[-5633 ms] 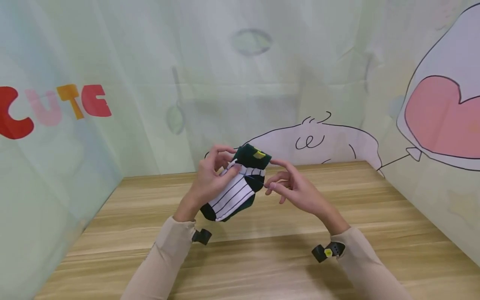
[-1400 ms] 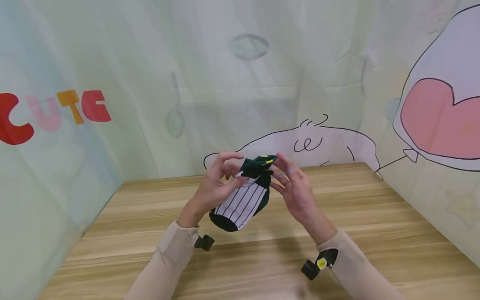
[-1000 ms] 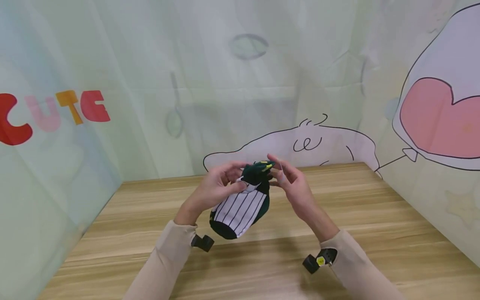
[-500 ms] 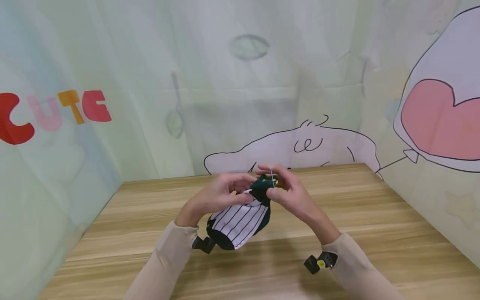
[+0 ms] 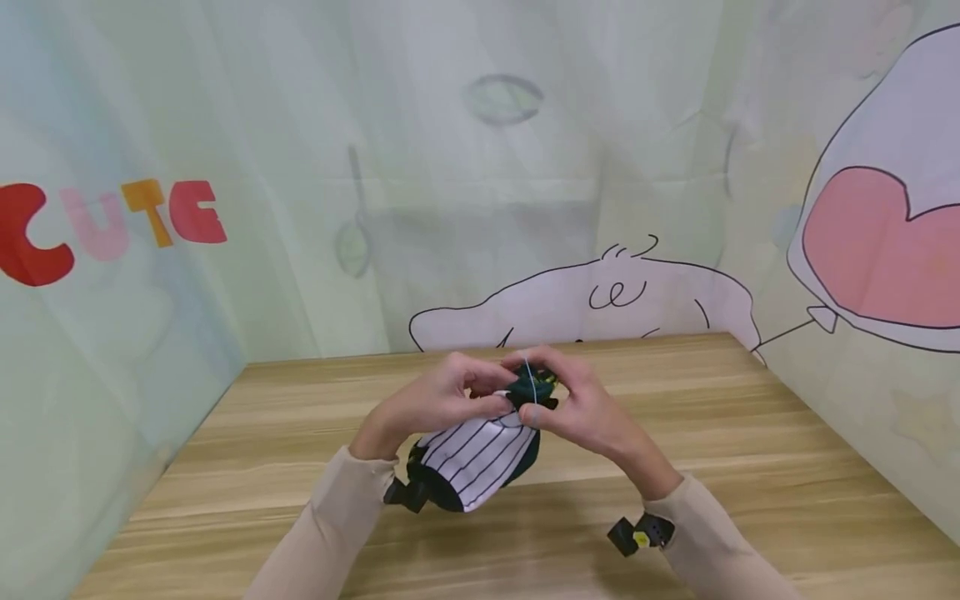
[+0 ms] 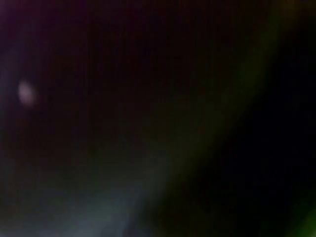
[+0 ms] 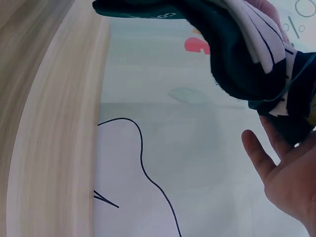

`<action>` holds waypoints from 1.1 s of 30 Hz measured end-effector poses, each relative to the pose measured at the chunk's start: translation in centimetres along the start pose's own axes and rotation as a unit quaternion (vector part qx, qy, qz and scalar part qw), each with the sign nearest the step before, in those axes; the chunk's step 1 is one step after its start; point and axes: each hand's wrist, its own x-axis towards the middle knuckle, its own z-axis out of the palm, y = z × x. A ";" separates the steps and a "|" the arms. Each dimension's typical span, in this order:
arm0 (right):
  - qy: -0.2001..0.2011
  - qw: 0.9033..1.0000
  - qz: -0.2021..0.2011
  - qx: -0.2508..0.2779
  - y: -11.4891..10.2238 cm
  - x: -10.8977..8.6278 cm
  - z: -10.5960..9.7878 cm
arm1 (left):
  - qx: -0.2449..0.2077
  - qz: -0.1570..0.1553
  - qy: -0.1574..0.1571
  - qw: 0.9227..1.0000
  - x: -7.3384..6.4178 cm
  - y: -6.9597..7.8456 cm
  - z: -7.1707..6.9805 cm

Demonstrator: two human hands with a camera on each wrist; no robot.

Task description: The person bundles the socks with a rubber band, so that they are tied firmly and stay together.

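A pair of socks [image 5: 480, 457], white with black stripes and a dark green cuff, hangs above the table. My left hand [image 5: 442, 400] grips it near the cuff, thumb on the striped side. A thin light-blue elastic band [image 5: 532, 379] is stretched across the gathered cuff between the thumb and fingers of my right hand [image 5: 585, 408], which curl round that end. In the right wrist view, the dark green side of the socks [image 7: 232, 64] shows above the right hand [image 7: 296, 180], with the band [image 7: 298, 81] running over it. The left wrist view is too dark to read.
The wood-grain table [image 5: 300, 433] extends beneath both hands. Behind it hangs a pale printed curtain [image 5: 480, 208] with cartoon shapes. Black wrist cameras sit below the left wrist [image 5: 405, 493] and the right wrist [image 5: 637, 535].
Earlier the band crossed the socks near the heel, then hung on the right fingers. Now it stretches over the bunched cuff. Both hands have lowered and drawn closer together.
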 end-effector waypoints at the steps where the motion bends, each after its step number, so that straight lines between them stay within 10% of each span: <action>1: -0.002 1.000 -0.002 -0.004 0.0 0.0 0.0 | 0.009 -0.004 0.003 1.000 0.1 0.1 0.1; 20: 0.016 0.998 -0.053 -0.036 0.2 0.0 1.0 | 0.001 -0.089 0.117 0.989 0.0 1.5 0.4; 33: 0.034 0.998 -0.055 -0.023 0.3 0.1 1.7 | 0.077 -0.068 0.106 0.989 0.1 1.6 0.8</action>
